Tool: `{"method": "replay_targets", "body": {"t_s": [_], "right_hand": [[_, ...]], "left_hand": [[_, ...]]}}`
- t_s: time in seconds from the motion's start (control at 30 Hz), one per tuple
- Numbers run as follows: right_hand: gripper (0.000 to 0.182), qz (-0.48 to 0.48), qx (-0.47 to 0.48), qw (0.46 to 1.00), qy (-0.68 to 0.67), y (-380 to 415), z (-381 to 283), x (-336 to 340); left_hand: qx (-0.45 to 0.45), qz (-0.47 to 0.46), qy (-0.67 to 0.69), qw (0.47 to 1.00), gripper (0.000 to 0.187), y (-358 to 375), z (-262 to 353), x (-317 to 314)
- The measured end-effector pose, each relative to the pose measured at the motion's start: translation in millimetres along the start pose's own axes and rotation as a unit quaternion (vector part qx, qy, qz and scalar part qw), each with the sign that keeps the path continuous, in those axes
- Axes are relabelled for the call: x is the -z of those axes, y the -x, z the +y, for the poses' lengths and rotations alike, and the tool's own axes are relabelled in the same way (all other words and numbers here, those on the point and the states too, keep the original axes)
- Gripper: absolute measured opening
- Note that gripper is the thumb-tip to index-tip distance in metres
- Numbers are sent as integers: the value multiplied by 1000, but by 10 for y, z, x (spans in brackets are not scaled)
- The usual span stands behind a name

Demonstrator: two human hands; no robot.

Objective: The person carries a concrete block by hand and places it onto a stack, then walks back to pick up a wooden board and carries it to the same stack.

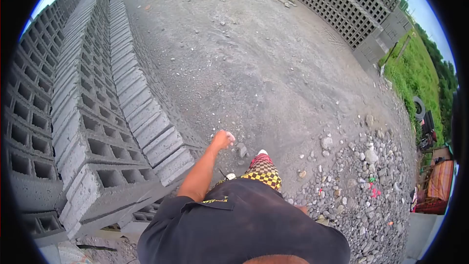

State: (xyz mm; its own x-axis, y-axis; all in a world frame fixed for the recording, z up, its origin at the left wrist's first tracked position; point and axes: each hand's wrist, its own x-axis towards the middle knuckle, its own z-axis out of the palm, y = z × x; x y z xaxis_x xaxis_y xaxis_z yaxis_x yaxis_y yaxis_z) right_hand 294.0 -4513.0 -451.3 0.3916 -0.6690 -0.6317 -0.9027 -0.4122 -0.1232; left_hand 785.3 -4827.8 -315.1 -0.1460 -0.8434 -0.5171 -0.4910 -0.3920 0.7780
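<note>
My left hand [223, 140] is held out in front of my body, over the grey gravelly ground. Its fingers are curled in, and no object shows in them. The nearest things to it are a grey stone [242, 149] on the ground and the end of a low row of concrete blocks [175, 164] on the left, which it does not touch. Of my right hand [302, 209] only a small part shows beside the dark shirt, above the gravel; its fingers are hidden.
Tall stacks of hollow blocks [110, 142] line the left side. A long block wall [337, 2] runs along the upper right. Loose stones [371, 156] cover the lower right. Grass [415, 68], a tire [419, 108] and an orange cloth [439, 180] are at the right edge.
</note>
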Motion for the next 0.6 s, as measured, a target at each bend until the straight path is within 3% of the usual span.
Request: {"method": "replay_targets", "body": {"t_s": [0.03, 0.1, 0.13, 0.23, 0.3, 0.33, 0.37, 0.4, 0.43, 0.5, 0.53, 0.6], "right_hand": [[24, 5, 4, 1000, 4, -333, 109, 223], [24, 42, -59, 996, -47, -876, 436, 625], [24, 61, -90, 992, -69, -1140, 666, 857], [28, 115, -175, 968, -138, -1808, 1341, 1565], [31, 154, -225, 945, -182, -2247, 1752, 2110], [33, 169, -246, 932, -206, -2455, 1884, 2371], [37, 212, -340, 776, -487, -2888, 2023, 3018], [38, 286, -205, 888, -295, -3358, 2348, 3519], [40, 293, -208, 846, -393, -3739, 2435, 4289], [45, 354, -134, 851, -365, -4538, 2628, 5576], [40, 334, -148, 816, -448, -4927, 2687, 6136], [36, 364, -111, 803, -459, -5669, 2701, 7038]], "left_hand": [[-2, 7, 1, 1000, 16, -329, 151, 127], [-66, 180, -120, 974, 28, -963, 410, 265], [-31, 180, -163, 969, 41, -1250, 500, 424], [81, 160, -95, 979, 42, -1763, 431, 766], [160, 157, -126, 966, 39, -2263, -339, 766], [155, 185, -125, 962, 39, -2035, -99, 830], [189, 141, -165, 958, 39, -2104, -166, 871], [225, 94, -199, 949, 38, -2175, -328, 921], [238, 100, -182, 949, 38, -2281, -472, 931], [267, 6, -184, 946, 49, -2546, -656, 942], [273, 16, -172, 946, 49, -2660, -625, 927], [263, 46, -186, 946, 55, -2931, -567, 963]]}}
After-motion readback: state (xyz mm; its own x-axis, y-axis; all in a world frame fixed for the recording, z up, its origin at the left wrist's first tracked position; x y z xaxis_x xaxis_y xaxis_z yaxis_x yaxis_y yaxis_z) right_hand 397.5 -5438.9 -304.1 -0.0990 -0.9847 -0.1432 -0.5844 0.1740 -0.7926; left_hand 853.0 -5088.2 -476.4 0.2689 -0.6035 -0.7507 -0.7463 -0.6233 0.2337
